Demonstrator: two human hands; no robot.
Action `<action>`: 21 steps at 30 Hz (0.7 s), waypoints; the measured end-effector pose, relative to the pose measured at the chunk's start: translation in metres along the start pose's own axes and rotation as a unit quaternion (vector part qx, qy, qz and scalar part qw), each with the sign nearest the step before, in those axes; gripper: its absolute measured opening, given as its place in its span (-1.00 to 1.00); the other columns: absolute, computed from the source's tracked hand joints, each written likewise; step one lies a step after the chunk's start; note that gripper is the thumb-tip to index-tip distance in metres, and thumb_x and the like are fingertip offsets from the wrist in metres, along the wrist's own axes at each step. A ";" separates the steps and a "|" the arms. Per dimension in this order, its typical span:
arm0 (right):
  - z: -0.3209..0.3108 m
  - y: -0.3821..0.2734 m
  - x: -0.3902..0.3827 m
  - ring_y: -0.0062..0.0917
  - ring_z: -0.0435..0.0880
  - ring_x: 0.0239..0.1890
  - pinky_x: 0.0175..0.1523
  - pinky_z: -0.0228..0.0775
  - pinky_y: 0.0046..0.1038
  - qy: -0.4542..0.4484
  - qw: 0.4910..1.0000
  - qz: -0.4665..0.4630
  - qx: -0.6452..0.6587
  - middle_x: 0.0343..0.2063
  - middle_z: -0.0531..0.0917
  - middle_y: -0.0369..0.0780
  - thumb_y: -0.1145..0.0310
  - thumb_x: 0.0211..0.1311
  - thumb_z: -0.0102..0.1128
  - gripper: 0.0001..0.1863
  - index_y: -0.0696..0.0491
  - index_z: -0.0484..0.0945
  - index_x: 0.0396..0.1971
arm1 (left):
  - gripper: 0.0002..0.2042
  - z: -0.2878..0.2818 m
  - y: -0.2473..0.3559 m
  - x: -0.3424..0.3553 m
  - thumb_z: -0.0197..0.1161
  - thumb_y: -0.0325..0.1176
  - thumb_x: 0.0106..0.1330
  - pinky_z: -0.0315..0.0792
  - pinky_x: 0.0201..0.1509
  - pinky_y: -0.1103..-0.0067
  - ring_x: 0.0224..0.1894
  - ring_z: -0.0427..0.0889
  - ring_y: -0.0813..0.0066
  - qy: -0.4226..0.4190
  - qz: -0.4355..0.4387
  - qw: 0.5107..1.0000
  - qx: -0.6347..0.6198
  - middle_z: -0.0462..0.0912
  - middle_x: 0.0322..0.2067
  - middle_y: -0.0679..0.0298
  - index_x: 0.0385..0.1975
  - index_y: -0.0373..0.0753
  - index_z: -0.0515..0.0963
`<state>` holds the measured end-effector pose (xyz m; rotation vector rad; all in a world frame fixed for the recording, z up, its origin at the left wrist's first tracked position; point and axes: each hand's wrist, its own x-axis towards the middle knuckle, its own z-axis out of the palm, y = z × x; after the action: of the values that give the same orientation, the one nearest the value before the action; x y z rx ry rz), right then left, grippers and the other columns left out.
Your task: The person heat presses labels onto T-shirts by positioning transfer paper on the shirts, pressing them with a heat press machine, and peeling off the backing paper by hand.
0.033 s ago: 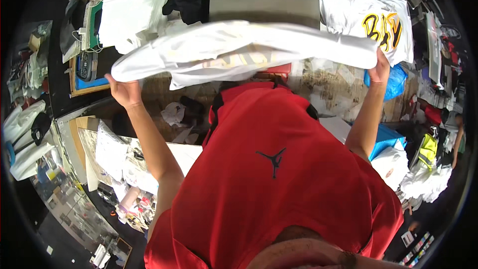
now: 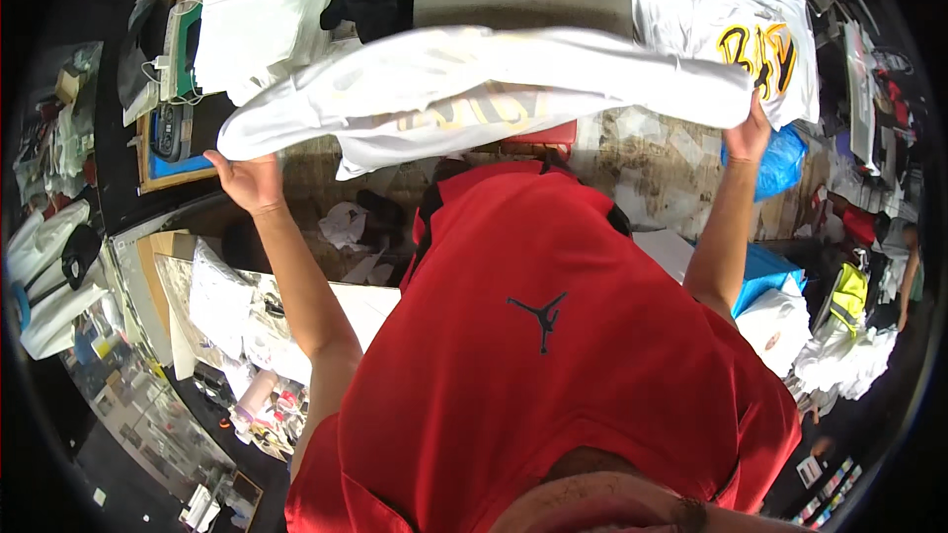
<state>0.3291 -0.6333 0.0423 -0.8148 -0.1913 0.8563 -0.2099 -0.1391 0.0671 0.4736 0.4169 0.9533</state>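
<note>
A white T-shirt [image 2: 592, 67] hangs stretched between my two hands, bowed upward in the middle and slightly blurred. A pale yellowish print shows through its folds, and a loose flap droops below on the left side. At its left end, my left hand [image 2: 251, 181] grips the cloth, thumb outward, most fingers hidden behind the fabric. My right hand [image 2: 750, 133] pinches the other end, its fingertips partly covered by the cloth. Just beyond the shirt lies a flat grey board [image 2: 523, 0].
A stack of white garments [image 2: 259, 25] sits at the far left beside a black cloth [image 2: 370, 8]. On the far right lies a white shirt with yellow-and-black lettering [image 2: 711, 35]. Near my right hand is a blue plastic bag [image 2: 775, 163]. Paper scraps litter the wooden floor [image 2: 681, 158] below.
The T-shirt has risen slightly and moved a little away from me at its middle. Both hands keep their hold with barely any shift.
</note>
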 end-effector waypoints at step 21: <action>0.109 0.109 0.050 -0.22 0.42 0.28 0.35 0.29 -0.12 -0.041 0.993 0.061 -0.092 0.22 0.46 -0.05 0.08 0.32 0.11 -0.37 0.15 0.32 0.27 | -0.54 0.017 -0.094 0.015 0.19 -0.28 0.40 0.57 0.04 0.40 -0.03 0.63 0.37 -0.124 -0.225 0.938 0.232 0.58 0.06 0.18 0.25 -0.30 0.37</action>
<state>0.2475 -0.4941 0.0322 -0.9711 -0.2995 0.9982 -0.1305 -0.1763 0.0267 0.8752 0.4948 0.3369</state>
